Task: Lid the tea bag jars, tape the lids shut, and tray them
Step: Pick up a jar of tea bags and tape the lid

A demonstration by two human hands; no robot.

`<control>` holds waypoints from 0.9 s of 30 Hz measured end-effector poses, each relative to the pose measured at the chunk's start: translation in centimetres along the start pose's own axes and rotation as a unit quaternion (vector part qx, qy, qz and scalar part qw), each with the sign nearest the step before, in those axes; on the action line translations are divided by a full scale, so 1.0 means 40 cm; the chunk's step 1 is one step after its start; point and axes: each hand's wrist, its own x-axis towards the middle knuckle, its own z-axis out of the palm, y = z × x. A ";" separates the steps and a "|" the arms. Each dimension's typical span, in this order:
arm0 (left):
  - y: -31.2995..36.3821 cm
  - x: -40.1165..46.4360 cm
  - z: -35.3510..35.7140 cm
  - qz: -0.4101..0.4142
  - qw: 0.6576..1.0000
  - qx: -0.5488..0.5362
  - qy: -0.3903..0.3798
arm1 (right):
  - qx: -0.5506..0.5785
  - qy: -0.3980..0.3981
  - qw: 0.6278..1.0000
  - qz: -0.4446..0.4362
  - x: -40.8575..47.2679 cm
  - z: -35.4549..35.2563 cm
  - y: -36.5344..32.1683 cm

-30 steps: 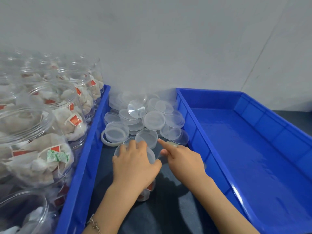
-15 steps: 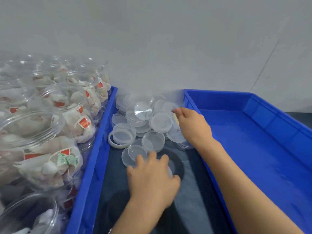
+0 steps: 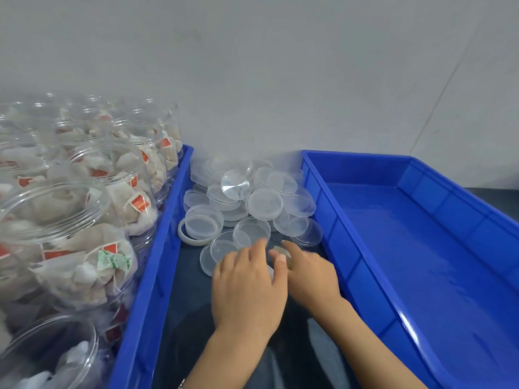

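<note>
— Between the two blue trays, what have you got in front of you?

— My left hand [image 3: 247,287] lies palm down over a clear jar [image 3: 271,272] standing upright on the dark tabletop [image 3: 185,304], fingers curved over its top. Most of the jar is hidden under my hand, so I can't say whether the lid is seated. My right hand [image 3: 311,276] is touching it from the right, thumb and forefinger pinched on something small and pale at the rim; I can't make out what.

— And the lids?

— Just beyond my fingers, a loose heap of lids [image 3: 252,197]: round, shallow, smooth see-through plastic, some rim up, some flat side up, one catching a bright glare. A whitish ring [image 3: 186,235] lies at the heap's near-left edge.

— The other jars?

— On my left, the left tray [image 3: 157,262], glossy moulded plastic, holds open jars [image 3: 70,220], wide threaded mouths up, packed with crumpled white tea bags carrying red tags and one green one. The print is too blurred to read.

— The right side?

— The right tray [image 3: 351,256], ribbed walls, shiny floor, runs back toward the grey wall [image 3: 280,80].
</note>
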 end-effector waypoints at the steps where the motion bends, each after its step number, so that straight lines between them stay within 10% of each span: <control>1: -0.003 -0.006 -0.006 0.012 0.995 -0.091 0.049 | 0.008 -0.019 1.000 -0.014 -0.011 0.015 0.010; 5: -0.047 -0.048 -0.010 -0.011 0.940 -0.277 0.199 | 0.026 -0.099 0.994 -0.048 -0.045 0.056 0.030; 15: -0.116 -0.127 0.052 -0.215 0.830 -0.513 0.047 | -0.053 -0.050 0.993 -0.095 -0.109 0.059 0.048; 21: -0.068 -0.113 0.039 -0.212 0.860 -0.456 0.085 | 0.348 -0.099 0.929 -0.082 -0.204 -0.063 -0.048; 27: 0.121 0.032 -0.098 -0.079 0.883 -0.452 0.099 | 0.445 0.056 0.889 -0.097 -0.145 -0.264 -0.071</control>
